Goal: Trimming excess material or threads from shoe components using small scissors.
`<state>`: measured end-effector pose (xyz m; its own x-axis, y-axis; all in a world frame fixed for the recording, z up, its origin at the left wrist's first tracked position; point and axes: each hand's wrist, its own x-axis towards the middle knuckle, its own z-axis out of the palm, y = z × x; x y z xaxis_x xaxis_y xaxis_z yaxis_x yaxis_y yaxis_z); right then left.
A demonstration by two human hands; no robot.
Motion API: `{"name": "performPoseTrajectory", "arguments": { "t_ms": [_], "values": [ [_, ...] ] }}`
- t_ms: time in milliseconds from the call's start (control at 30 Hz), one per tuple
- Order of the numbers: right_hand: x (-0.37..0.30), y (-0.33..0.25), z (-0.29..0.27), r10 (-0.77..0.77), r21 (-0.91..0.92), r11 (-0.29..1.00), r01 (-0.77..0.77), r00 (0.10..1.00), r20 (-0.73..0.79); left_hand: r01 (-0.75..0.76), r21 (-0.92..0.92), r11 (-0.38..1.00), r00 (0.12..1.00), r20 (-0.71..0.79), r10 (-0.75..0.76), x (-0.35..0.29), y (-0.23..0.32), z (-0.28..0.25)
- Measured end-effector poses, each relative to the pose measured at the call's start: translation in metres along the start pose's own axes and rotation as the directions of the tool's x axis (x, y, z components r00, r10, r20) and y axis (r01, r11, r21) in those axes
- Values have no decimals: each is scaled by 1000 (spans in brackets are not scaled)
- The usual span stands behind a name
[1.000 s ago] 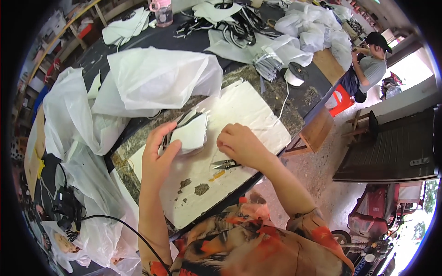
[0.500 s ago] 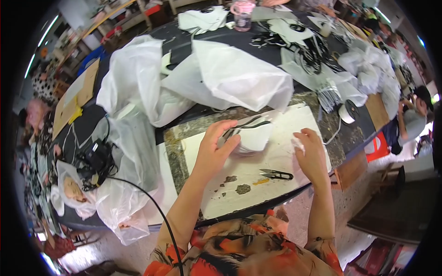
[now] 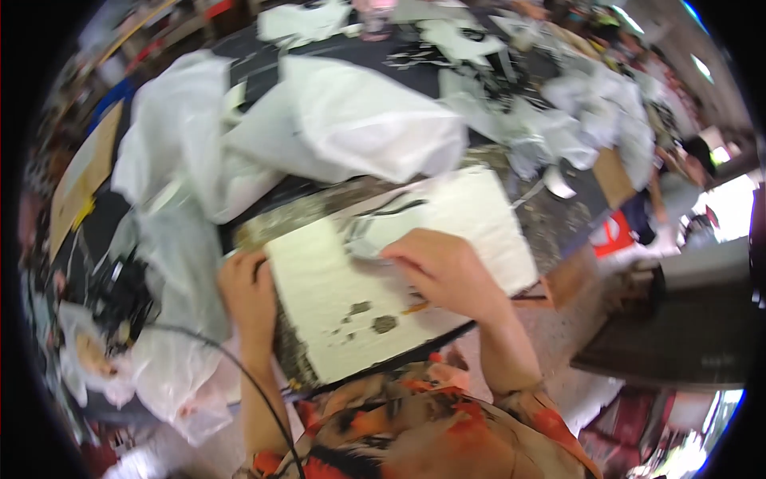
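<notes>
Stack of thin white pieces (image 3: pixel 383 233), with black strips (image 3: pixel 391 206) along its far side, lies on the white board (image 3: pixel 479 239), close to the middle of the board's far edge. From where I sit, the right hand (image 3: pixel 447 267) reaches over the board from its near right part, and its fingertips meet the stack's near right side. Those fingers are bent and drawn close together; whether they grip a piece or only touch it, I cannot tell through the blur.

I have the left hand (image 3: pixel 249 291) beside the board's far left corner, well apart from the stack. Its fingers are curled downward, and I cannot tell if they hold anything.

Dark patches (image 3: pixel 384 323) mark the board toward its near edge. Beneath it, a mottled slab (image 3: pixel 562 219) shows along the far and right sides, near the near edge of the dark worktop (image 3: pixel 416 78).

Beyond the slab I see a large white bag (image 3: pixel 367 120), and toward the worktop's near left corner a clear bag (image 3: pixel 175 375). A black cable (image 3: pixel 255 383) curves past the left forearm. Off the worktop's right edge, a co-worker (image 3: pixel 678 188) is near a red stool (image 3: pixel 613 234).
</notes>
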<state>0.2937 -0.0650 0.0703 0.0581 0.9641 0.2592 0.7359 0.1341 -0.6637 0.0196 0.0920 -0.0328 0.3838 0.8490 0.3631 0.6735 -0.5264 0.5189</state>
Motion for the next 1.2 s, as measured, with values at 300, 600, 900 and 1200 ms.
{"name": "performPoseTrajectory", "arguments": {
  "t_ms": [300,600,900,1200],
  "values": [
    [-74,47,-75,162,-303,932,-197,977,-138,17,-78,997,1000,3,-17,1,26,-4],
    [15,67,-105,375,159,926,-341,871,-318,60,-404,913,996,82,-29,-3,44,-3],
    [127,26,-92,252,25,967,-254,935,-247,207,-479,853,978,114,-174,18,38,-12],
    [234,-70,36,-657,-153,701,697,714,241,126,-481,868,992,44,-119,3,36,-10]
  ]
}}
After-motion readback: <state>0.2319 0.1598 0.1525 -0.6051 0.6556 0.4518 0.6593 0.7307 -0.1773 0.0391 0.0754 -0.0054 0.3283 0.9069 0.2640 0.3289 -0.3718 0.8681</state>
